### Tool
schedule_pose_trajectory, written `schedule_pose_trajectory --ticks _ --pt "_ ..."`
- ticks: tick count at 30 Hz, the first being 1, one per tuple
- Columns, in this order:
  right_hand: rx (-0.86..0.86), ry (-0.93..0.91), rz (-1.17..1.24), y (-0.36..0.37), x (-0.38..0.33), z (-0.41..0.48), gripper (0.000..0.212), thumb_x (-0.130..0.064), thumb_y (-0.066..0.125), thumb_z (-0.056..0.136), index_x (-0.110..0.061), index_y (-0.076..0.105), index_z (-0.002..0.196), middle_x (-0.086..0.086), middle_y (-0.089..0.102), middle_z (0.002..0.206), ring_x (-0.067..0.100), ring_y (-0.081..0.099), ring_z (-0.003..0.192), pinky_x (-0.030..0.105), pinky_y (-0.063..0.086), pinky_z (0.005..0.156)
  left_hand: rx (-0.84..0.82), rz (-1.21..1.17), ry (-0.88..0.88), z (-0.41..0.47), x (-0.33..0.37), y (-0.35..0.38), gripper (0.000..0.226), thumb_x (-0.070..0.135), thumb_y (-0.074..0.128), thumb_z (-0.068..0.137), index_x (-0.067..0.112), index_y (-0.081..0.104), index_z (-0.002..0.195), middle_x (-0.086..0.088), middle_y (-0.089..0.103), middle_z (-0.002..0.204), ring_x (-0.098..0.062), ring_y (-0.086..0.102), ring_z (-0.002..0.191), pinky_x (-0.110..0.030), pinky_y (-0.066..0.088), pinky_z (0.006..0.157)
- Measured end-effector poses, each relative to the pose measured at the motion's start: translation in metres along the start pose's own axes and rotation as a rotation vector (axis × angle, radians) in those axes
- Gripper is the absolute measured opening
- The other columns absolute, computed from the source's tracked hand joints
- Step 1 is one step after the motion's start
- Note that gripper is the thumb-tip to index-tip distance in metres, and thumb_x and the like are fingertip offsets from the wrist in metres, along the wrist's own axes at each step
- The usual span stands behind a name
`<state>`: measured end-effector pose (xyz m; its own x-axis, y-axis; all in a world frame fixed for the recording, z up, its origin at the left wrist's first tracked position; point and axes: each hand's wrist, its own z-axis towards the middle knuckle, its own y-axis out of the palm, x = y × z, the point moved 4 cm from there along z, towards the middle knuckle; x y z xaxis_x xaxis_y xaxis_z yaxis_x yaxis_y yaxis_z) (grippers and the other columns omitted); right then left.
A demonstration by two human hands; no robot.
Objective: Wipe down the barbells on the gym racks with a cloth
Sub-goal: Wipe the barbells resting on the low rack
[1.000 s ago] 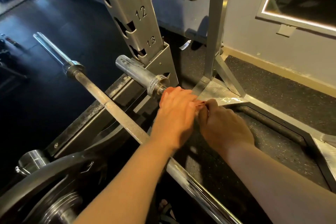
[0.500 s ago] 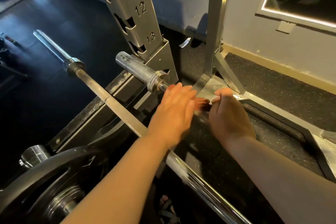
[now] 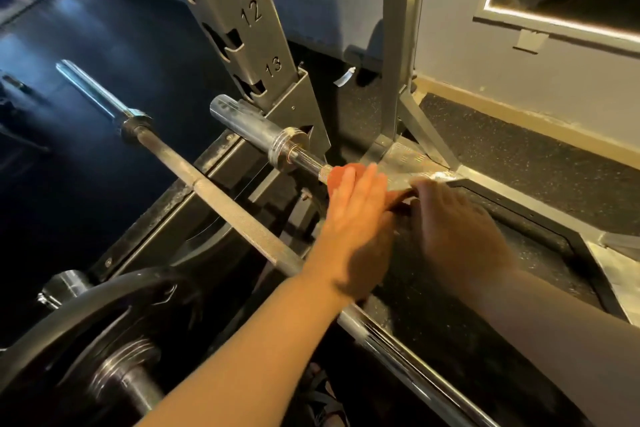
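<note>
Left hand [image 3: 356, 218] flat, fingers extended, on far barbell [image 3: 301, 158]; right hand [image 3: 457, 229] grip unclear; cloth hidden. Pinching risk between the 2 bars.

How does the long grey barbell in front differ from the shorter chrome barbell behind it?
The long grey barbell has a dull, knurled shaft fully in view; the shorter chrome barbell is shiny with a dusty thick sleeve. The left hand lies flat over the chrome one's shaft, beside the right hand; the grey one passes under the forearm. Both lie parallel, low on the rack.
</note>
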<state>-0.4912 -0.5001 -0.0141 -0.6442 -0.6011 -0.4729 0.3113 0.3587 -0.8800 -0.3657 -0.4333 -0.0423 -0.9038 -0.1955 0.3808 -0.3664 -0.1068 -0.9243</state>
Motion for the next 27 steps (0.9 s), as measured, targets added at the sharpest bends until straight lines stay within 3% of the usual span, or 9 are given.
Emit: schedule_pose_trajectory --ticks 3,9,12,14,16,17,20,24,27 --pt "0.030 0.105 0.061 -0.003 0.010 -0.002 0.035 -0.034 0.040 0.101 -0.018 0.041 0.132 -0.002 0.056 0.099 0.022 0.062 0.094 0.034 0.046 0.076 0.096 0.084 -0.070 -0.002 -0.033 -0.018 0.054 0.037 0.019 0.108 0.022 0.025 0.160 0.006 0.016 0.168 -0.016 -0.002 0.156 -0.045 -0.005 0.127" --pt "-0.042 0.144 0.057 0.000 0.006 0.005 0.037 -0.025 0.045 0.103 -0.022 0.036 0.139 0.004 0.059 0.117 0.022 0.057 0.105 0.038 0.048 0.088 0.194 -0.212 -0.327 0.013 -0.014 -0.004 0.046 0.026 0.029 0.107 0.012 0.041 0.149 -0.001 0.016 0.165 -0.026 -0.009 0.155 -0.047 0.002 0.127" --pt "-0.058 0.145 0.060 0.001 0.006 0.005 0.037 -0.029 0.048 0.104 -0.023 0.036 0.138 0.005 0.061 0.122 0.024 0.059 0.111 0.038 0.049 0.090 0.145 -0.291 -0.169 -0.005 0.026 0.018 0.047 0.011 0.015 0.104 0.002 0.042 0.141 -0.016 0.031 0.158 -0.040 0.009 0.154 -0.053 0.011 0.126" --pt "-0.057 0.146 0.084 0.002 0.007 0.006 0.038 -0.030 0.050 0.104 -0.022 0.036 0.139 0.006 0.062 0.122 0.025 0.061 0.110 0.041 0.051 0.093 0.103 -0.242 -0.051 -0.017 0.036 0.018 0.045 0.009 0.020 0.106 -0.003 0.044 0.143 -0.019 0.041 0.153 -0.040 0.028 0.148 -0.049 0.027 0.122" --pt "-0.036 0.173 0.139 0.003 0.010 0.006 0.036 -0.028 0.049 0.104 -0.022 0.038 0.138 0.006 0.062 0.117 0.023 0.060 0.102 0.041 0.051 0.089 0.086 -0.145 -0.006 -0.017 0.027 -0.001 0.041 0.022 0.034 0.107 0.020 0.044 0.146 -0.001 0.037 0.151 -0.024 0.036 0.142 -0.045 0.037 0.115" --pt "-0.022 0.183 0.154 0.004 0.011 0.006 0.035 -0.026 0.048 0.104 -0.021 0.039 0.137 0.005 0.061 0.114 0.021 0.058 0.099 0.040 0.050 0.086 0.067 -0.102 0.009 -0.014 0.019 -0.009 0.042 0.024 0.034 0.106 0.027 0.039 0.148 0.004 0.033 0.153 -0.022 0.029 0.145 -0.047 0.032 0.119" --pt "-0.026 0.185 0.138 0.005 0.013 0.006 0.031 -0.018 0.046 0.103 -0.016 0.043 0.134 0.005 0.060 0.107 0.019 0.056 0.091 0.034 0.044 0.076 0.090 -0.024 -0.107 0.002 -0.026 -0.022 0.048 0.028 0.026 0.107 0.025 0.033 0.154 0.006 0.027 0.162 -0.017 0.002 0.156 -0.042 -0.005 0.125" --pt "-0.021 0.180 0.148 0.007 0.014 0.007 0.031 -0.012 0.045 0.103 -0.016 0.045 0.134 0.004 0.062 0.103 0.019 0.058 0.090 0.032 0.042 0.074 0.185 -0.193 -0.313 0.011 -0.041 -0.022 0.042 0.027 0.032 0.110 0.017 0.043 0.149 0.003 0.027 0.162 -0.019 -0.003 0.156 -0.044 0.004 0.127" --pt "-0.022 0.192 0.165 0.005 0.013 0.007 0.029 -0.014 0.046 0.103 -0.017 0.047 0.132 0.004 0.063 0.105 0.021 0.061 0.096 0.035 0.045 0.078 0.205 -0.176 -0.239 0.006 -0.002 -0.010 0.040 0.018 0.036 0.105 0.009 0.054 0.139 -0.002 0.023 0.161 -0.033 0.008 0.155 -0.054 0.012 0.125"
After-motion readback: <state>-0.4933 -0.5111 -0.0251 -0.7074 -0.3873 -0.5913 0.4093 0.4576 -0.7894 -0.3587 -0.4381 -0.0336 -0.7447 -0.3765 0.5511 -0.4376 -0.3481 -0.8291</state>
